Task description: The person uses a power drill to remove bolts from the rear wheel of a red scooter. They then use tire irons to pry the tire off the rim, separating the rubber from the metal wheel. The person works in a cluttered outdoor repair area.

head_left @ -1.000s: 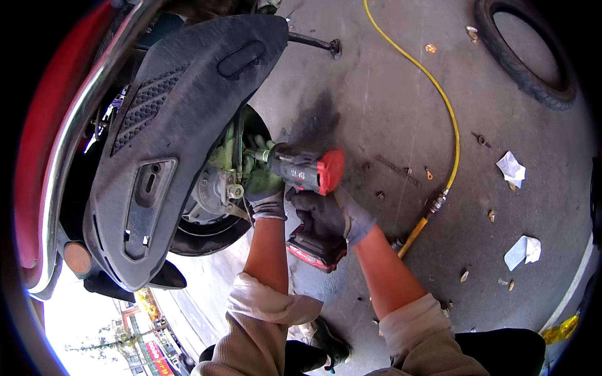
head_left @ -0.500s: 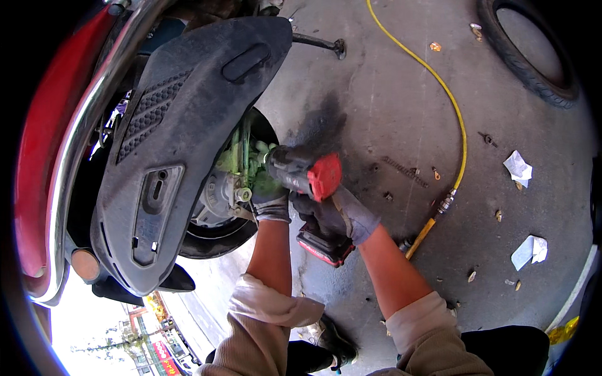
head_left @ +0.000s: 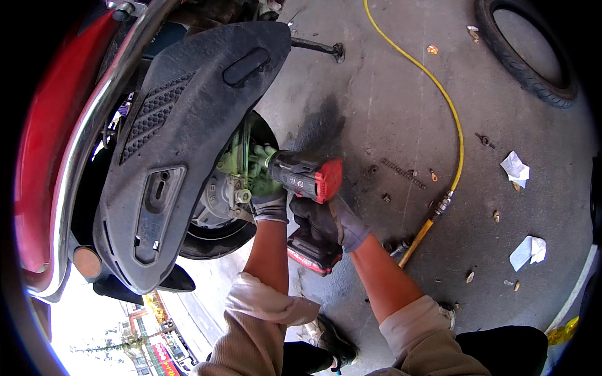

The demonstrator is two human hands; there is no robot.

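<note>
My right hand (head_left: pixel 320 219), in a grey glove, is wrapped round the handle of a black and red cordless impact wrench (head_left: pixel 301 175). Its battery hangs below the grip, and its nose points left at the wheel area of a scooter (head_left: pixel 200 113). My gloved left hand (head_left: pixel 266 182) is at the wrench's nose, beside the grey metal hub casing (head_left: pixel 216 197). Green light falls on its fingers, which look curled; what they hold is hidden. Part of the black rear tire (head_left: pixel 219 241) shows below the dark plastic side cover.
A yellow air hose (head_left: pixel 456 119) curves over the floor at right, ending in a metal coupling. A loose tire (head_left: pixel 533 62) lies far right. A coil spring (head_left: pixel 403 172), small metal parts and crumpled papers (head_left: pixel 515 166) are scattered nearby. A chrome bar (head_left: pixel 94 125) runs along the left.
The wrench's body has tilted slightly, and its battery end has swung a little left and down with my right hand. My left hand stays at the hub.
</note>
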